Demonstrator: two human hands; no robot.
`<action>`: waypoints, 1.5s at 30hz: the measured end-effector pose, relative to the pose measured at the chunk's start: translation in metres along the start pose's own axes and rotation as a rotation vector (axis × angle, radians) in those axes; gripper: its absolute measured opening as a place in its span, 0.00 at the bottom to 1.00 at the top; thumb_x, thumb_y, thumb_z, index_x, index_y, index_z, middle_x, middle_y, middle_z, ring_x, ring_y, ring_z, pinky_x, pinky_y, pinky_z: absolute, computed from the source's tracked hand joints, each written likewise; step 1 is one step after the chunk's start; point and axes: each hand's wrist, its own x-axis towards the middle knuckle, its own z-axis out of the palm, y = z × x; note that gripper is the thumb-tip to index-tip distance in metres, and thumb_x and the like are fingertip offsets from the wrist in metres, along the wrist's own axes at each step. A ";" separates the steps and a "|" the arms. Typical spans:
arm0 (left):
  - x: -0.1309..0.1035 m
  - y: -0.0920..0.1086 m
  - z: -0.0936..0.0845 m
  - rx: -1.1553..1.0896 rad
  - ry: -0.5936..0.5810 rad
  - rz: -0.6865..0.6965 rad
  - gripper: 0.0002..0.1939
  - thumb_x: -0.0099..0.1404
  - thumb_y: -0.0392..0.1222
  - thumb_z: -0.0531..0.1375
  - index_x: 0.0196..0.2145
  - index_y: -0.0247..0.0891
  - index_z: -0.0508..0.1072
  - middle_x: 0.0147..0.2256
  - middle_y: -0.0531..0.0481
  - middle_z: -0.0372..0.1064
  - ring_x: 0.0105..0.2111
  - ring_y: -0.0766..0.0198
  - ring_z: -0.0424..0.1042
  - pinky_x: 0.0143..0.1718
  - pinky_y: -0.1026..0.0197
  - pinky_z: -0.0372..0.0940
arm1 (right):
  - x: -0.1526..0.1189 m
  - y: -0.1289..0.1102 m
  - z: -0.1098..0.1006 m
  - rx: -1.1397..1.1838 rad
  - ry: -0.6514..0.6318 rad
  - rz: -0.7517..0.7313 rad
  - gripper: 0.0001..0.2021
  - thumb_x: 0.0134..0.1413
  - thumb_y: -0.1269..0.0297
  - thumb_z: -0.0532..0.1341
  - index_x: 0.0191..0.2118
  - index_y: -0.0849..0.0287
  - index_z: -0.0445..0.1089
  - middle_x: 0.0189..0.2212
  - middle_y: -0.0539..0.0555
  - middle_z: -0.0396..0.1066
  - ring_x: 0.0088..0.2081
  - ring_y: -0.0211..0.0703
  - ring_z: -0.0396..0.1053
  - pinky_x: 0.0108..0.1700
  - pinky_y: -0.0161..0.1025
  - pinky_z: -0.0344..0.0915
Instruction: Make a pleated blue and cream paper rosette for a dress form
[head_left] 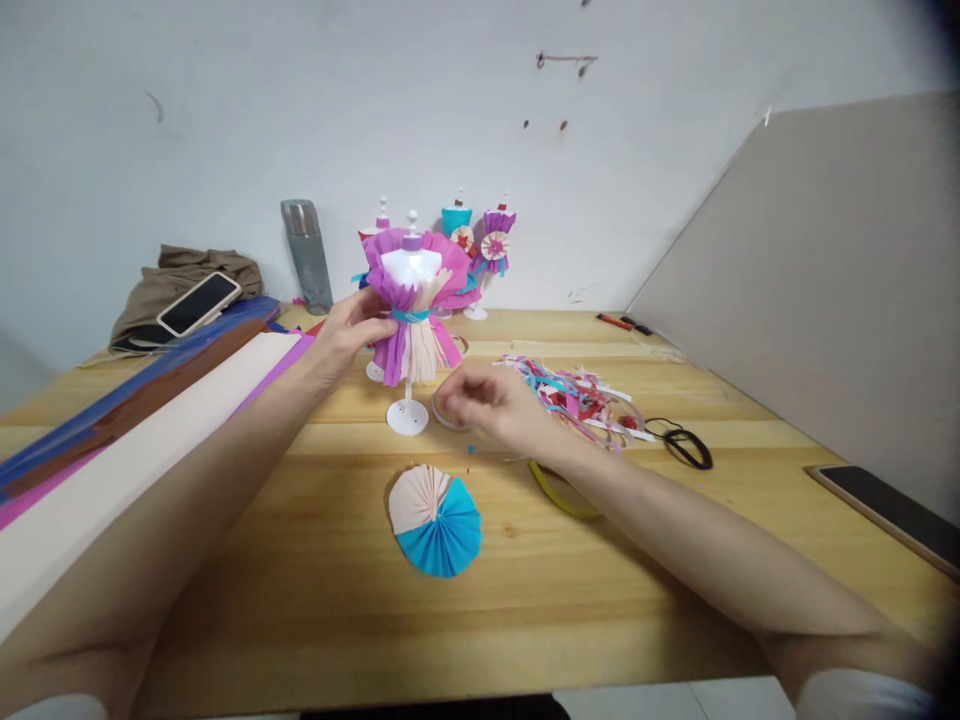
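A small white dress form (412, 265) stands upright on a round base, dressed in purple, pink and cream crepe paper with a blue band at the waist. My left hand (351, 335) is closed on the dress at its left side. To the right of the base, my right hand (487, 400) is curled low over the table, beside a round white item (448, 412) that it partly covers; whether its fingers hold anything is hidden. A pleated paper rosette (437, 522), part cream and part blue, lies flat in front of the form.
Other dressed forms (495, 245) and a grey bottle (307, 258) stand by the wall. Paper scraps (574, 395), a black cord loop (690, 448) and a phone (885, 510) lie right. Crepe sheets (150, 435), cloth (187, 275) and another phone (199, 304) are left.
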 end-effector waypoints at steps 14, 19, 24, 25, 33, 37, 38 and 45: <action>-0.021 0.023 -0.003 -0.075 -0.039 -0.036 0.32 0.49 0.39 0.69 0.53 0.45 0.70 0.55 0.51 0.69 0.56 0.52 0.65 0.54 0.57 0.62 | -0.022 0.024 0.018 0.003 -0.446 0.313 0.21 0.45 0.76 0.60 0.48 0.67 0.74 0.23 0.46 0.67 0.25 0.33 0.63 0.29 0.32 0.58; -0.045 0.031 -0.009 -0.086 0.341 -0.149 0.20 0.54 0.44 0.68 0.45 0.44 0.74 0.43 0.52 0.76 0.43 0.59 0.73 0.42 0.60 0.69 | -0.022 0.021 0.002 0.174 -0.362 0.325 0.15 0.44 0.72 0.63 0.42 0.64 0.74 0.24 0.45 0.66 0.25 0.32 0.62 0.29 0.33 0.57; -0.082 0.014 0.000 -0.094 0.432 -0.498 0.09 0.54 0.45 0.66 0.26 0.37 0.75 0.26 0.50 0.74 0.27 0.63 0.73 0.32 0.61 0.71 | -0.023 0.014 -0.012 0.288 -0.214 0.296 0.12 0.41 0.70 0.66 0.37 0.63 0.74 0.21 0.43 0.63 0.24 0.30 0.59 0.27 0.33 0.55; -0.090 0.011 0.007 -0.115 0.391 -0.568 0.11 0.55 0.48 0.66 0.27 0.37 0.76 0.27 0.48 0.75 0.28 0.61 0.74 0.32 0.60 0.71 | -0.024 0.012 -0.013 0.311 -0.185 0.295 0.12 0.40 0.70 0.67 0.36 0.62 0.74 0.22 0.44 0.64 0.24 0.31 0.60 0.28 0.33 0.56; -0.112 0.013 0.071 -0.347 -0.175 -0.841 0.20 0.52 0.52 0.69 0.38 0.35 0.80 0.36 0.44 0.79 0.33 0.59 0.76 0.33 0.61 0.70 | -0.037 0.003 -0.008 0.389 -0.031 0.283 0.09 0.42 0.67 0.68 0.33 0.62 0.73 0.25 0.47 0.69 0.26 0.32 0.64 0.29 0.33 0.60; -0.104 0.015 0.083 -0.365 -0.116 -0.854 0.18 0.49 0.49 0.71 0.34 0.35 0.80 0.30 0.46 0.78 0.28 0.62 0.74 0.27 0.64 0.67 | -0.043 -0.003 -0.012 0.341 0.013 0.264 0.11 0.49 0.60 0.65 0.37 0.61 0.71 0.26 0.48 0.69 0.23 0.30 0.60 0.25 0.32 0.57; -0.103 0.014 0.085 -0.355 -0.097 -0.834 0.17 0.49 0.49 0.71 0.33 0.34 0.80 0.28 0.47 0.78 0.26 0.62 0.74 0.26 0.64 0.66 | -0.045 -0.005 -0.015 0.302 0.053 0.228 0.11 0.50 0.59 0.64 0.37 0.60 0.70 0.28 0.49 0.70 0.23 0.31 0.60 0.25 0.32 0.57; -0.105 0.009 0.094 -0.378 0.061 -0.745 0.15 0.48 0.50 0.72 0.29 0.37 0.80 0.27 0.50 0.77 0.26 0.66 0.72 0.27 0.66 0.68 | -0.064 -0.006 -0.023 -0.281 0.098 -0.269 0.07 0.55 0.64 0.64 0.38 0.59 0.69 0.26 0.48 0.63 0.25 0.35 0.59 0.26 0.35 0.58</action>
